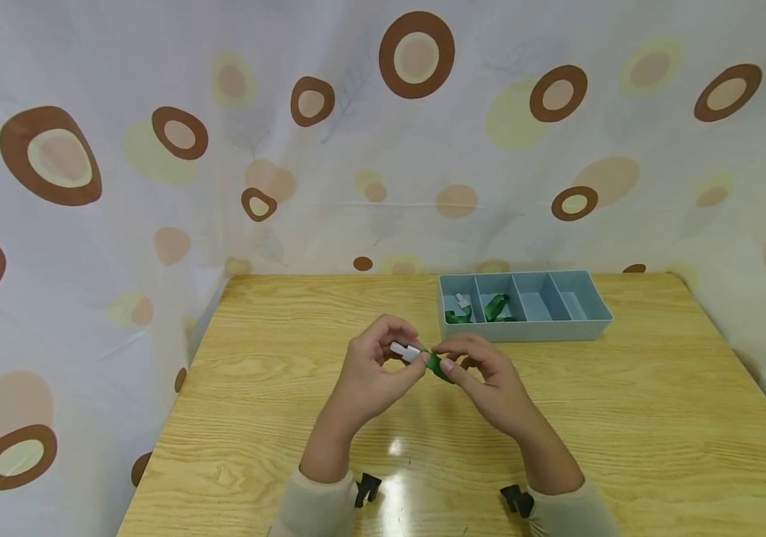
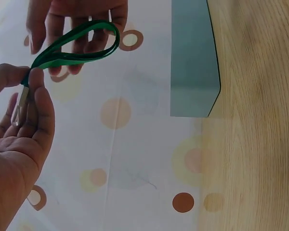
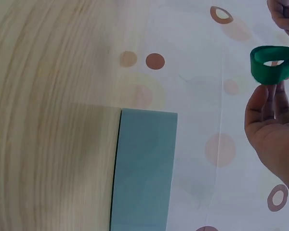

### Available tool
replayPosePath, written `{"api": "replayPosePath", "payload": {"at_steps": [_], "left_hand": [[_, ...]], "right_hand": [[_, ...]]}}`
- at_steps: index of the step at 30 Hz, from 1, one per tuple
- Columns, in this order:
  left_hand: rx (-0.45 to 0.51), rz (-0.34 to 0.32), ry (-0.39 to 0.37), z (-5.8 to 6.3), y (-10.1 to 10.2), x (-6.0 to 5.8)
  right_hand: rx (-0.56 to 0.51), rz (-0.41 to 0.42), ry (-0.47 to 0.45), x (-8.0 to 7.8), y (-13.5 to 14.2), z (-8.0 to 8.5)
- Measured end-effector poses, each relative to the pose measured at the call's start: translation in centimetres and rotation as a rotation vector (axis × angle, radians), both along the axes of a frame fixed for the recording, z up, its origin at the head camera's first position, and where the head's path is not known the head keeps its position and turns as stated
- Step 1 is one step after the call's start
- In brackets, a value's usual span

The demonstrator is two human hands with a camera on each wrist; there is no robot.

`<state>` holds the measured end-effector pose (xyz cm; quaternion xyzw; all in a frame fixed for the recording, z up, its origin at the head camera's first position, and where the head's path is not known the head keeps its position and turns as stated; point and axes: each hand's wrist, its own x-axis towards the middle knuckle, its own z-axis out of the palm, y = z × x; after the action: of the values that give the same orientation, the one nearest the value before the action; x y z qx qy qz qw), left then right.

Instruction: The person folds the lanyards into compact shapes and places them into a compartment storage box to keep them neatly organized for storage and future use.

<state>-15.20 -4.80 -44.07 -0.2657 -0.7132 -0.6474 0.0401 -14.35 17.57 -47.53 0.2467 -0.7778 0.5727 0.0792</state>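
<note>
A green lanyard (image 1: 438, 367) with a pale clip (image 1: 406, 351) at one end is held above the table, left of the box's front corner. My left hand (image 1: 377, 373) pinches the band just beside the clip, between thumb and forefinger, as the left wrist view shows. From there the lanyard's folded loop (image 2: 82, 45) stretches toward my right hand (image 1: 486, 384). That hand's fingers (image 3: 281, 103) are spread and loosely bent right at the loop, with the thumb near the band. In the right wrist view the rounded loop end (image 3: 267, 72) stands free beyond the fingertips.
A blue-grey divided box (image 1: 523, 332) stands at the back of the wooden table (image 1: 275, 388). Its two left compartments hold green lanyards (image 1: 495, 306); the two right ones show bare floors. A patterned cloth (image 1: 329, 164) hangs behind. Black pieces (image 1: 368, 490) sit by both sleeves.
</note>
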Motion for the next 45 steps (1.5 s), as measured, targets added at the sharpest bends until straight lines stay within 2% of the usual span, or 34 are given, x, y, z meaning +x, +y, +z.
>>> {"api": "replayPosePath", "payload": {"at_steps": [5,9,15,22,27,35,38,41,45], "left_hand": [[-0.034,-0.016,-0.029,-0.1,0.2,0.1],[-0.060,-0.012,-0.021,-0.2,0.3,0.1],[-0.072,-0.015,0.000,-0.2,0.2,0.0],[-0.065,-0.017,0.023,-0.3,0.1,-0.1],[-0.059,0.003,0.028,-0.3,0.1,-0.1],[-0.068,0.140,0.020,-0.4,-0.1,-0.3],[-0.076,0.153,0.018,-0.4,-0.1,-0.2],[-0.100,0.144,0.025,-0.4,0.1,-0.1],[-0.127,0.132,0.041,-0.4,0.5,0.0]], "right_hand": [[-0.047,0.037,0.005,0.0,-0.3,0.2],[-0.041,0.034,0.014,-0.1,-0.3,0.3],[-0.024,0.005,-0.007,0.0,-0.4,0.6],[-0.014,-0.027,0.033,0.0,-0.8,0.2],[0.003,-0.095,0.064,0.1,-1.2,0.3],[0.010,-0.301,0.199,0.4,-1.9,0.9],[0.027,-0.365,0.268,0.5,-2.2,1.2],[0.050,-0.396,0.343,0.6,-2.4,1.5],[0.123,-0.435,0.492,0.4,-2.6,1.6]]}}
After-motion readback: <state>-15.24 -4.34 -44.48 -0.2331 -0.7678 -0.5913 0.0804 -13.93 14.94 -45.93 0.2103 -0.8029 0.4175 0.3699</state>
